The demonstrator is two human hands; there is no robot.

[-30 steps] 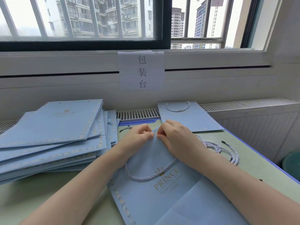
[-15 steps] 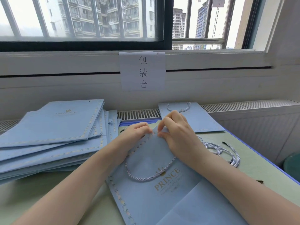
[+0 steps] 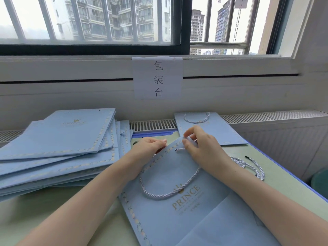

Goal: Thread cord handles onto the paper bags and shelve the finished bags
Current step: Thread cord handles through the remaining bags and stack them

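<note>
A light blue paper bag [image 3: 177, 215] printed "PRINCE" lies flat on the table in front of me, its top edge away from me. A white twisted cord handle [image 3: 159, 194] loops across its face. My left hand [image 3: 147, 150] grips the bag's top edge at the left. My right hand [image 3: 200, 148] pinches the black-tipped cord end [image 3: 180, 150] at the top edge, index finger lifted. Loose cords [image 3: 248, 164] lie on the table right of my right wrist.
A stack of flat blue bags [image 3: 58, 144] fills the table's left. One bag with a cord handle [image 3: 209, 128] lies at the back right, against the radiator grille [image 3: 154, 125]. A paper sign [image 3: 158, 78] hangs under the window. The table's blue edge [image 3: 284, 167] runs along the right.
My hands have shifted slightly apart along the bag's top edge. The cord's black-tipped end now shows on the bag's face beside my right thumb.
</note>
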